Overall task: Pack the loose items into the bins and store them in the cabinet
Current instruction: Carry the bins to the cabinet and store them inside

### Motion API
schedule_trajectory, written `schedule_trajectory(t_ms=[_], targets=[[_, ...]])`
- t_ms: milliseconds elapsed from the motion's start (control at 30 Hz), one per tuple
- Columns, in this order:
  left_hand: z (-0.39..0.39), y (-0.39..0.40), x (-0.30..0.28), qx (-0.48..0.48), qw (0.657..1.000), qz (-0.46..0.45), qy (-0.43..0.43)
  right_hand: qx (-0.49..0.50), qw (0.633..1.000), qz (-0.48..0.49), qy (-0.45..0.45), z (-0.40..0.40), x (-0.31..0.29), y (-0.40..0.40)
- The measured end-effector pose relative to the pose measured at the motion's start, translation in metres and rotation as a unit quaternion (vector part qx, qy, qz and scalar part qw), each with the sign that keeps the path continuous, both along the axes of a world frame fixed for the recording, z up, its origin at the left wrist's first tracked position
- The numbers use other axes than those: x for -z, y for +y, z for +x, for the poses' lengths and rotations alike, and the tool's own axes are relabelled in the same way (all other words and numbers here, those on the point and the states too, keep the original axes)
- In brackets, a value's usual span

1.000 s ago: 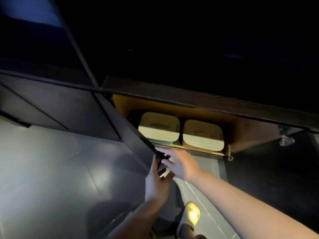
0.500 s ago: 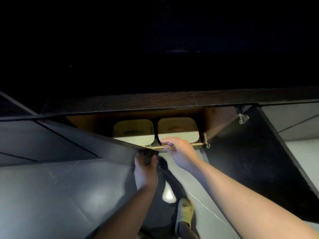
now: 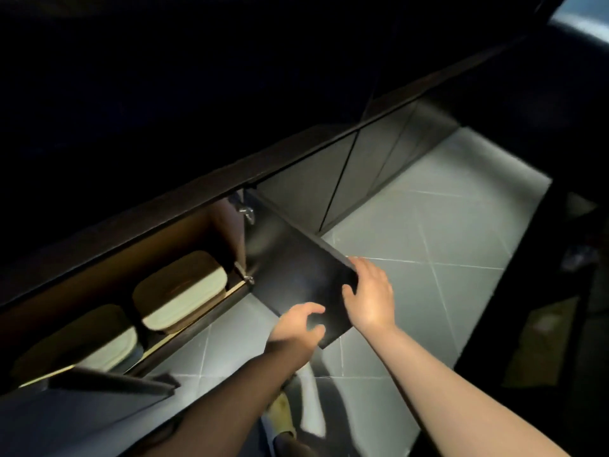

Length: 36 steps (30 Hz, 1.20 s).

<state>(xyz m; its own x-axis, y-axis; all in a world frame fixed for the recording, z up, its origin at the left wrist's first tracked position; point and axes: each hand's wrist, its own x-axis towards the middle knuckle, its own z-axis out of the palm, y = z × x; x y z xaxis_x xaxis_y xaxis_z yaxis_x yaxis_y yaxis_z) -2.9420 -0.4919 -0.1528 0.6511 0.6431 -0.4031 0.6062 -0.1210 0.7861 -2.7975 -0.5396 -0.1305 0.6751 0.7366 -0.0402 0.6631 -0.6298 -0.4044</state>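
Observation:
Two cream bins with rounded lids stand side by side inside the low dark cabinet [image 3: 138,212]: one bin [image 3: 184,291] to the right, the other bin [image 3: 85,341] to the left in shadow. The right cabinet door [image 3: 296,265] stands swung out over the floor. My right hand [image 3: 370,295] grips that door's outer edge, thumb on the inner face. My left hand [image 3: 298,324] is at the door's lower corner with curled fingers; whether it holds the edge is unclear. The left cabinet door [image 3: 99,390] is partly open at the bottom left.
Grey floor tiles [image 3: 445,242] stretch to the right in front of more closed dark cabinet fronts [image 3: 362,166]. A foot in a yellow slipper [image 3: 280,413] stands below my hands. A dark piece of furniture [image 3: 543,291] borders the floor on the right.
The view swung so the cabinet now lies to the left. Both hands left the left door and the cabinet's bottom edge and moved onto the right door.

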Motion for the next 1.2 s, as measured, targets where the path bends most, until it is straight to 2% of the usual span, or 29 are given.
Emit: schedule_trajectory(t_ms=[133,233,467,600,667,767,900,1000,1200], targets=[[0.044,-0.019,-0.003,0.06,0.998,0.0,0.004,0.02,0.994,-0.107,0.019,0.035,0.016,-0.026],[0.047,-0.03,0.003,0.067,0.998,0.014,0.005,0.01,0.99,-0.131,0.045,0.041,0.031,-0.037],[0.009,-0.056,0.022,0.003,1.0,-0.008,-0.011,-0.038,0.996,-0.069,0.03,0.012,0.046,-0.06],[-0.032,-0.071,0.026,-0.06,0.997,-0.033,-0.034,-0.105,0.992,0.049,0.055,-0.039,0.057,-0.08],[-0.053,-0.073,0.028,-0.089,0.994,-0.043,-0.04,-0.12,0.982,0.099,0.105,-0.067,0.056,-0.082],[-0.086,-0.07,0.029,-0.124,0.991,-0.042,-0.039,-0.182,0.969,0.103,0.133,-0.102,0.059,-0.077],[-0.129,-0.061,0.033,-0.189,0.981,-0.033,-0.003,-0.299,0.945,0.083,0.108,-0.132,0.068,-0.054],[-0.16,-0.049,0.033,-0.232,0.972,-0.007,0.024,-0.364,0.927,0.079,0.05,-0.151,0.064,-0.023],[-0.198,-0.019,0.029,-0.337,0.939,0.052,0.055,-0.532,0.843,0.07,-0.029,-0.172,0.055,0.044]])
